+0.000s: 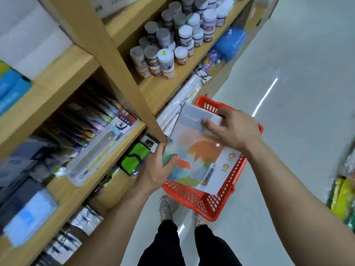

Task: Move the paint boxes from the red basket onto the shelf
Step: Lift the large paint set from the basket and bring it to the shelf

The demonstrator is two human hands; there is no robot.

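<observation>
head view: looking down an aisle, wooden shelving on the left of the frame, pale floor on the right.
upper-left shelf (57,77): white and blue packs, blurred; contents cannot be told.
middle-left shelf (123,139): a packed row of flat packets standing on edge, with a clear flat pouch (99,150) lying at the front lip.
lower-left shelves: blurred grey, blue and black-and-white packs; a green pouch (134,158) sits just left of the left hand.
top-centre shelf (165,87): many small lidded jars (165,58), stacked in layers.
left hand (159,169): at centre frame, gripping the near left edge of the paint box, thumb on the front face, other fingers hidden behind it.
paint box (199,154): flat, with an orange, teal and grey picture, held tilted above the basket, just right of the shelf upright.
right hand (230,127): on the box's far top edge, fingers slightly spread and pressed on the front face.
red basket (217,204): on the floor at centre, right of the shelving, below the held box; the box hides most of its inside, so what lies in it cannot be told.
lower centre: black trousers and shoes beside the basket.
</observation>
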